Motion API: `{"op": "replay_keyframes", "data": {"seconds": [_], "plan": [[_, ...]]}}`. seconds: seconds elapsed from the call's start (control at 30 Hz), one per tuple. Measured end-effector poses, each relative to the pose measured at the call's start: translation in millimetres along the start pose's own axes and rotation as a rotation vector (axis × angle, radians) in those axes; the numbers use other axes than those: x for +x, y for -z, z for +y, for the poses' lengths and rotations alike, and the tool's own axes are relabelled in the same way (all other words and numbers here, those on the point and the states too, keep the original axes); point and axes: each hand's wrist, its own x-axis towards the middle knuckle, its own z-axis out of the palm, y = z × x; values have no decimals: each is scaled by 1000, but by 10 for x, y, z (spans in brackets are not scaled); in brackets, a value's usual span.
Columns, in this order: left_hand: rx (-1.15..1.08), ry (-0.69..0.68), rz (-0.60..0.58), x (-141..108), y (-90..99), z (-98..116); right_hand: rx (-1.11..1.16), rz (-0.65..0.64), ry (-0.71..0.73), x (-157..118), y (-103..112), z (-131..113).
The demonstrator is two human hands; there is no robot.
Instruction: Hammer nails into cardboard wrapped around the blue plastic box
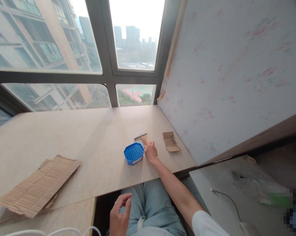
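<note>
My right hand (pixel 151 152) is closed round the wooden handle of a small hammer (pixel 141 135). The hammer's metal head points away from me, low over the table just behind a blue plastic basket (pixel 134 152) with a perforated bottom. That basket stands directly left of my right hand. Over my lap, before the table edge, my left hand (pixel 120 211) is raised with its fingers curled and the thumb and forefinger close together; whether anything small is between them I cannot make out. A ring shows on one finger.
A creased piece of brown cardboard (pixel 171 142) with small thin metal pieces on it lies by the wall. Flattened corrugated cardboard (pixel 43 183) is stacked at the left. White cable loops (pixel 64 232) show at the bottom left. A side surface (pixel 226 183) at the right bears a cable.
</note>
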Motion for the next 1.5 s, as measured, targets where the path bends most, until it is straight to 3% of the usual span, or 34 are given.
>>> {"op": "replay_keyframes", "data": {"seconds": [0.63, 0.8, 0.87, 0.93, 1.0, 1.03, 1.1, 1.17, 1.3, 1.5], "plan": [[45, -120, -21, -55, -48, 6, -1, 10, -28, -51, 6, 2], [36, -102, -44, -63, -89, -13, 32, 25, -13, -92, 186, 3], [30, -94, -81, -68, -130, -56, 52, 59, 9, -293, 303, 6], [32, -65, -155, -77, -193, -147, 93, 119, 56, -672, 373, 53], [65, -27, -256, -98, -282, -290, 306, 218, 236, -1191, 345, 165], [102, -23, -299, -114, -334, -374, 389, 189, 321, -1469, 290, 242], [237, -86, -360, -155, -443, -537, 473, -38, 447, -1971, 123, 417], [399, -208, -356, -195, -544, -651, 448, -307, 495, -2303, -60, 566], [553, -306, -271, -188, -667, -652, 357, -392, 405, -2384, -267, 619], [611, -174, -269, -51, -685, -539, 181, -385, 272, -2198, -272, 410]]}}
